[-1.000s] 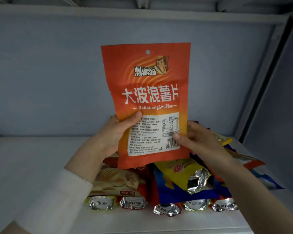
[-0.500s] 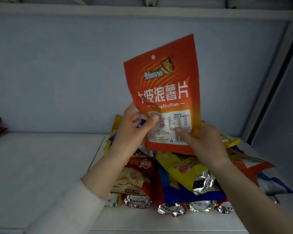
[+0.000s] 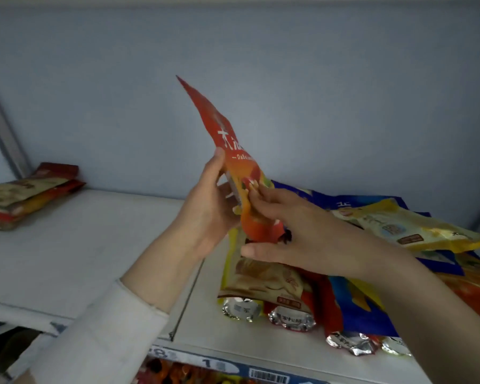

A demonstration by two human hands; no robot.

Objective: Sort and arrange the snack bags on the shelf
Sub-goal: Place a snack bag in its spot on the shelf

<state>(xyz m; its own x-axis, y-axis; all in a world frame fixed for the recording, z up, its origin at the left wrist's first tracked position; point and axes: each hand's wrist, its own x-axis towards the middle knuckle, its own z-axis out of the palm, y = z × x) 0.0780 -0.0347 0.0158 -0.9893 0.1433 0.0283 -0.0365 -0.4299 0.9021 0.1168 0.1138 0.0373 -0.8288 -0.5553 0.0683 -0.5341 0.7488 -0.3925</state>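
We find the left hand (image 3: 205,214) pinching the orange bag (image 3: 229,146) along its near edge. The right hand (image 3: 302,234) lies with straight, spread fingers (image 3: 254,189) against the bag's lower face. A second ago the bag faced us flat. It is now turned edge-on and tipped left, above the mixed pile (image 3: 263,281). We judge it bound for the left stack (image 3: 25,195) on the shelf (image 3: 94,245).

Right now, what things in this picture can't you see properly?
Head view:
- Tall orange foil snack bag: held edge-on in the left hand, so its print is mostly unreadable.
- Red and tan bag stack: blurred, cut by the left edge.
- Blue foil bag: mostly covered by the right arm and a yellow foil bag.
- Shelf price label: blurred, cut by the bottom edge.
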